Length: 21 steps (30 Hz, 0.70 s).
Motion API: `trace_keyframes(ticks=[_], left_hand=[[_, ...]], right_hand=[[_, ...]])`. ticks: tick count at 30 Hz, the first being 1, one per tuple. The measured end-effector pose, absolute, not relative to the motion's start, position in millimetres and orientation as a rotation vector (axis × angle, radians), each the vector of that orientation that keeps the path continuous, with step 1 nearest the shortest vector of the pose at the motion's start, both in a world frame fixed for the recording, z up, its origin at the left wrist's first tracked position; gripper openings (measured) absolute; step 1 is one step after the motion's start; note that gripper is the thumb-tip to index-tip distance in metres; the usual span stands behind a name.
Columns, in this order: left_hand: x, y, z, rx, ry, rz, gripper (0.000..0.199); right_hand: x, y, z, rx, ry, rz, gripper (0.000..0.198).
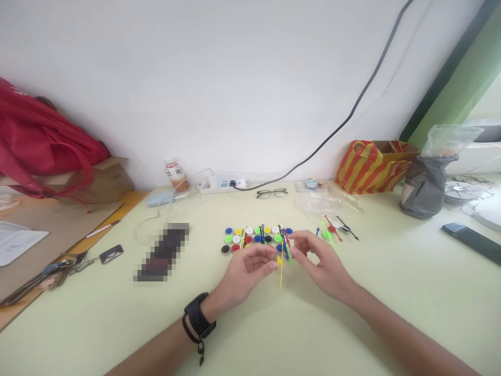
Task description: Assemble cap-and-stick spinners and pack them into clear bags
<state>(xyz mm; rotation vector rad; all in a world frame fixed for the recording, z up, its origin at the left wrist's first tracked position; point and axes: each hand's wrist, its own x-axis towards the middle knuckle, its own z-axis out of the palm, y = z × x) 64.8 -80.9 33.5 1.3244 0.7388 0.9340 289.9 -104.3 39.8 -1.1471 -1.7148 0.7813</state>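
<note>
My left hand point(246, 271) is closed in a pinch at a thin yellow spinner arrow point(281, 279), which stands nearly upright with a small yellow piece at its middle. My right hand point(323, 263) is just right of the arrow, fingers curved, with a gap between thumb and index fingertip; nothing shows held in it. Behind both hands, round spinner bases point(249, 238) in blue, yellow, white, red, green and black lie in rows, partly hidden by my fingers. Loose coloured arrows point(261, 234) lie across them in bunches.
Right of my hands are a few bases with arrows on them, including a red arrow point(332, 228). Eyeglasses point(272, 194), a power strip point(223, 185) and a bottle point(176, 176) stand along the wall. Keys point(58, 272) lie left, a dark phone-like object point(475, 243) right.
</note>
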Motion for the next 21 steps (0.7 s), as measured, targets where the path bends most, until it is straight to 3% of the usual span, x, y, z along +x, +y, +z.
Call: trace_keyframes(ticks=[4,8,9,11,15,21], left_hand=[[66,-80,35,1.259,0.735,0.931,0.029],[66,-80,36,1.227,0.733,0.935,0.029],[66,-80,36,1.225,0.732,0.935,0.028],[66,-81,36,1.225,0.731,0.937,0.028],[65,-81,37,1.249,0.732,0.946,0.025],[66,-83,36,1.285,0.699,0.92,0.024]], right_hand=[[290,-107,37,-1.09,-1.774,0.751,0.025],[286,-110,28,-1.017,-1.7,0.703,0.059],[286,-110,27,-1.017,-1.702,0.707,0.054],[287,-111,27,-1.031,-1.782,0.807,0.023],[290,-110,33,-1.018,-1.9,1.067,0.058],[283,-112,40,-1.045,-1.811,1.084,0.028]])
